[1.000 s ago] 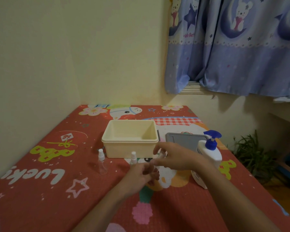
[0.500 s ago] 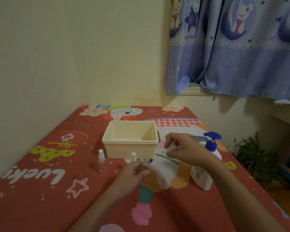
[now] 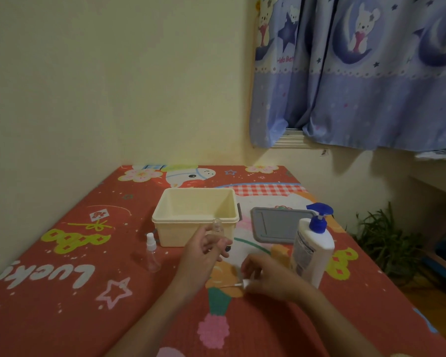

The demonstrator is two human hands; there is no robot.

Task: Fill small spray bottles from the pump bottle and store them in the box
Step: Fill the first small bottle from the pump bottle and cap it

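Observation:
My left hand (image 3: 203,249) holds a small clear spray bottle (image 3: 216,225) upright with its top off, just in front of the cream box (image 3: 194,219). Low over the red mat, my right hand (image 3: 265,275) pinches the removed white spray head (image 3: 243,284), whose thin dip tube points left. A second small spray bottle (image 3: 151,252) with its white head on stands left of the box. The white pump bottle (image 3: 312,249) with a blue pump stands just right of my right hand.
The grey box lid (image 3: 276,225) lies flat behind the pump bottle. The patterned red mat (image 3: 62,292) covers the table, which meets the wall at left and back. A potted plant (image 3: 386,240) sits beyond the table's right edge.
My right hand pulled the spray head off the bottle and carried it down towards the mat. My left hand lifted the open bottle slightly towards the box.

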